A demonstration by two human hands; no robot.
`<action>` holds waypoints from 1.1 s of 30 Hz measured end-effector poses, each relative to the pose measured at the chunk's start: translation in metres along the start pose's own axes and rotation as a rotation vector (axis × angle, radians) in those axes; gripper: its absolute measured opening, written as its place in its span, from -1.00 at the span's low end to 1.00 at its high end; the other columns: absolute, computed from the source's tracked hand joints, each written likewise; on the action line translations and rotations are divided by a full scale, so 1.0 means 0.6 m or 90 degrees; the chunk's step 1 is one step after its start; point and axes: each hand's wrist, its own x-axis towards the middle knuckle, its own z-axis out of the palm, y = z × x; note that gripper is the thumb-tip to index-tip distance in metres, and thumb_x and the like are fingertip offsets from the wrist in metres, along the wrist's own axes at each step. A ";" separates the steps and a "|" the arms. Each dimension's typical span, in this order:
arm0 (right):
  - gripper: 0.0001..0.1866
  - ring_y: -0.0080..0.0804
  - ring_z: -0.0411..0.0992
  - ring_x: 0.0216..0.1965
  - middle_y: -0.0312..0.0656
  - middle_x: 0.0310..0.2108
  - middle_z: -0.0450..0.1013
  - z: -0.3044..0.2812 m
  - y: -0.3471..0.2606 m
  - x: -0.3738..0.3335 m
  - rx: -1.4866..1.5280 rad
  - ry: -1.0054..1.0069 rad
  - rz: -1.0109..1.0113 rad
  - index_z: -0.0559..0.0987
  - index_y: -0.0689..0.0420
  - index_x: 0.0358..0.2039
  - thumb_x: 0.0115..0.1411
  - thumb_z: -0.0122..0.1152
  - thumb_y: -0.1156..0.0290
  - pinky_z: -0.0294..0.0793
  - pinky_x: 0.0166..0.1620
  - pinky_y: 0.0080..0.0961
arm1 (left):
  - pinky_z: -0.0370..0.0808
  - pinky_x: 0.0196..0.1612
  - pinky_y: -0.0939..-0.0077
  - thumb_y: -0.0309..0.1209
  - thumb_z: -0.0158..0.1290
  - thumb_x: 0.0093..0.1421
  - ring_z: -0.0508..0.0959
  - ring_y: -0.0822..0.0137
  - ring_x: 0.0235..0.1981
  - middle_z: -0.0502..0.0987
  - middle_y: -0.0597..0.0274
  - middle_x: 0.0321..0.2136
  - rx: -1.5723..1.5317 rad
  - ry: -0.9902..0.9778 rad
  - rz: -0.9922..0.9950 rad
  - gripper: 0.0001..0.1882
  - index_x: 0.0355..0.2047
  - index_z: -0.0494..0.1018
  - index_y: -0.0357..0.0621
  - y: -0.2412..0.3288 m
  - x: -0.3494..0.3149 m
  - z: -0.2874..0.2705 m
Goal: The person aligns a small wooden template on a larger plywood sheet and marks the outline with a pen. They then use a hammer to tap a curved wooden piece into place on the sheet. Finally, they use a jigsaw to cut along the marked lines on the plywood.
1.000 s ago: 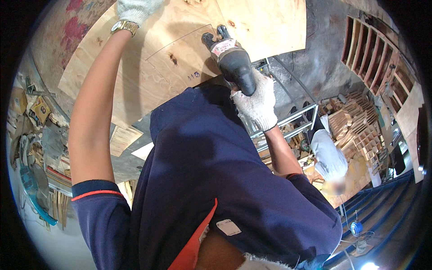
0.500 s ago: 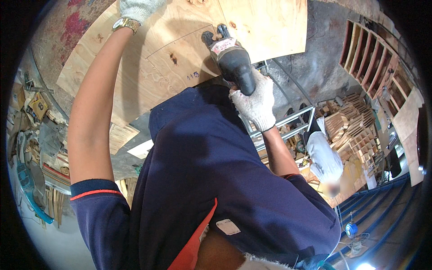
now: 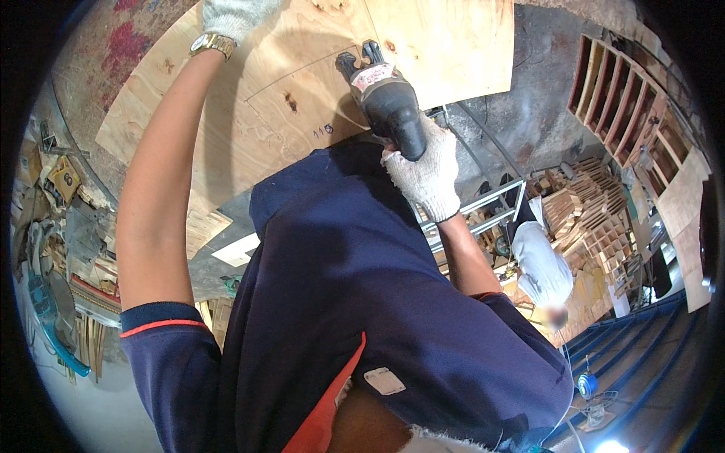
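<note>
My right hand, in a white knitted glove, is closed around the rear of a black power tool that looks like a jigsaw. Its two-pronged front rests on a large plywood sheet, pointing away from me. Where the blade meets the wood is hidden under the body. On the sheet, a thin dark line runs leftward from the tool's front, and handwritten marks lie close to my body. My left hand, gloved too, lies on the sheet at the far left, fingers stretched out and partly cut off by the frame's top edge.
A metal frame stands to the right below the sheet. Beyond it, a person in a pale shirt bends near stacked wooden pieces. Slatted wooden frames lie at far right. Scraps and clutter line the left side.
My hands and the tool keep nearly the same place on the plywood. The view has shifted very slightly, and the person at the right has moved a little.
</note>
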 end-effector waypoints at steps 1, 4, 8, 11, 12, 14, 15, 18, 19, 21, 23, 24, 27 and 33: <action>-0.37 0.17 0.58 -0.23 0.19 -0.34 0.57 -0.003 -0.002 0.001 0.018 -0.016 0.013 0.58 0.30 -0.03 -0.14 0.43 0.24 0.55 -0.11 -0.08 | 0.41 0.05 0.14 -0.14 0.18 0.14 0.51 -0.02 -0.07 0.53 -0.05 -0.17 0.004 0.016 0.013 -0.53 -0.06 0.44 -0.20 0.000 0.001 0.001; -0.35 0.18 0.57 -0.22 0.20 -0.33 0.57 -0.006 -0.006 0.003 0.038 -0.033 0.022 0.58 0.30 -0.01 -0.14 0.44 0.24 0.55 -0.10 -0.07 | 0.41 0.06 0.14 -0.14 0.19 0.13 0.51 -0.03 -0.06 0.54 -0.06 -0.16 -0.009 -0.016 -0.009 -0.52 -0.05 0.44 -0.20 -0.002 0.000 0.001; -0.39 0.16 0.59 -0.27 0.18 -0.37 0.58 -0.001 -0.011 0.006 0.003 0.011 -0.006 0.59 0.29 -0.05 -0.15 0.44 0.26 0.56 -0.15 -0.09 | 0.41 0.06 0.13 -0.15 0.19 0.13 0.51 -0.04 -0.06 0.53 -0.06 -0.17 -0.012 -0.021 -0.020 -0.52 -0.06 0.44 -0.21 0.000 0.000 0.000; -0.40 0.15 0.59 -0.28 0.17 -0.37 0.58 -0.006 -0.016 0.009 0.015 -0.007 -0.007 0.59 0.28 -0.06 -0.15 0.44 0.27 0.57 -0.16 -0.09 | 0.40 0.07 0.12 -0.14 0.18 0.14 0.50 -0.04 -0.06 0.53 -0.06 -0.17 -0.022 -0.032 -0.029 -0.52 -0.06 0.44 -0.22 0.002 0.000 -0.002; -0.40 0.14 0.59 -0.28 0.16 -0.37 0.58 -0.010 -0.017 0.010 0.023 -0.014 -0.015 0.59 0.28 -0.05 -0.14 0.44 0.27 0.58 -0.16 -0.10 | 0.40 0.08 0.12 -0.14 0.18 0.14 0.50 -0.04 -0.05 0.52 -0.06 -0.16 -0.024 -0.031 -0.029 -0.52 -0.06 0.44 -0.22 0.002 0.000 -0.003; -0.40 0.14 0.59 -0.27 0.16 -0.36 0.58 -0.014 -0.021 0.012 0.041 -0.034 0.004 0.59 0.26 -0.05 -0.14 0.44 0.27 0.57 -0.14 -0.10 | 0.39 0.10 0.12 -0.13 0.17 0.16 0.49 -0.04 -0.03 0.52 -0.06 -0.15 -0.015 -0.033 -0.023 -0.52 -0.06 0.43 -0.22 0.003 -0.002 -0.003; -0.40 0.14 0.58 -0.26 0.15 -0.36 0.58 -0.016 -0.022 0.013 0.048 -0.036 -0.007 0.59 0.25 -0.04 -0.14 0.44 0.27 0.57 -0.13 -0.09 | 0.38 0.11 0.13 -0.12 0.16 0.16 0.49 -0.04 -0.02 0.52 -0.06 -0.15 -0.005 -0.035 -0.018 -0.52 -0.06 0.43 -0.22 0.004 -0.002 -0.003; -0.45 0.12 0.59 -0.28 0.13 -0.39 0.58 -0.011 -0.025 0.013 0.005 0.008 -0.009 0.61 0.22 -0.07 -0.13 0.43 0.28 0.57 -0.14 -0.10 | 0.36 0.14 0.13 -0.10 0.14 0.19 0.48 -0.03 0.01 0.51 -0.06 -0.12 0.003 -0.020 -0.008 -0.52 -0.05 0.44 -0.22 0.004 -0.003 -0.002; -0.45 0.12 0.59 -0.28 0.13 -0.39 0.58 -0.011 -0.025 0.013 -0.008 0.013 -0.012 0.62 0.21 -0.07 -0.13 0.42 0.29 0.57 -0.14 -0.10 | 0.36 0.15 0.14 -0.10 0.14 0.19 0.47 -0.02 0.01 0.51 -0.06 -0.11 0.003 -0.011 -0.003 -0.52 -0.05 0.44 -0.22 0.004 -0.004 -0.002; -0.47 0.11 0.59 -0.29 0.13 -0.40 0.58 -0.009 -0.027 0.014 -0.030 0.021 -0.017 0.62 0.20 -0.08 -0.12 0.42 0.29 0.56 -0.14 -0.09 | 0.36 0.14 0.14 -0.09 0.14 0.19 0.48 -0.01 0.01 0.52 -0.05 -0.12 -0.004 -0.012 -0.012 -0.52 -0.05 0.44 -0.22 0.004 -0.005 -0.004; -0.47 0.11 0.60 -0.30 0.13 -0.39 0.59 -0.011 -0.029 0.016 -0.016 0.009 -0.018 0.63 0.19 -0.08 -0.12 0.42 0.30 0.58 -0.15 -0.11 | 0.36 0.14 0.14 -0.09 0.14 0.19 0.48 -0.01 0.00 0.52 -0.04 -0.13 -0.010 -0.023 -0.021 -0.52 -0.05 0.44 -0.22 0.005 -0.004 -0.006; -0.48 0.10 0.60 -0.30 0.13 -0.39 0.59 -0.013 -0.031 0.017 -0.009 0.005 -0.018 0.63 0.19 -0.08 -0.12 0.42 0.30 0.58 -0.16 -0.12 | 0.36 0.14 0.14 -0.09 0.14 0.19 0.49 -0.01 -0.01 0.53 -0.04 -0.13 -0.014 -0.033 -0.028 -0.52 -0.06 0.44 -0.22 0.006 -0.003 -0.007; -0.49 0.09 0.62 -0.33 0.14 -0.39 0.60 -0.019 -0.038 0.019 0.018 -0.009 0.002 0.63 0.20 -0.10 -0.13 0.42 0.31 0.60 -0.20 -0.15 | 0.37 0.12 0.14 -0.09 0.16 0.18 0.49 -0.01 -0.02 0.53 -0.02 -0.16 -0.007 -0.036 -0.032 -0.53 -0.08 0.44 -0.22 0.008 -0.002 -0.008; -0.51 0.08 0.63 -0.35 0.12 -0.42 0.60 -0.021 -0.051 0.022 0.026 0.013 -0.029 0.63 0.21 -0.12 -0.13 0.41 0.33 0.60 -0.22 -0.18 | 0.37 0.09 0.14 -0.10 0.17 0.16 0.49 0.00 -0.06 0.53 -0.01 -0.19 -0.018 -0.036 -0.025 -0.53 -0.10 0.45 -0.22 0.004 0.001 -0.004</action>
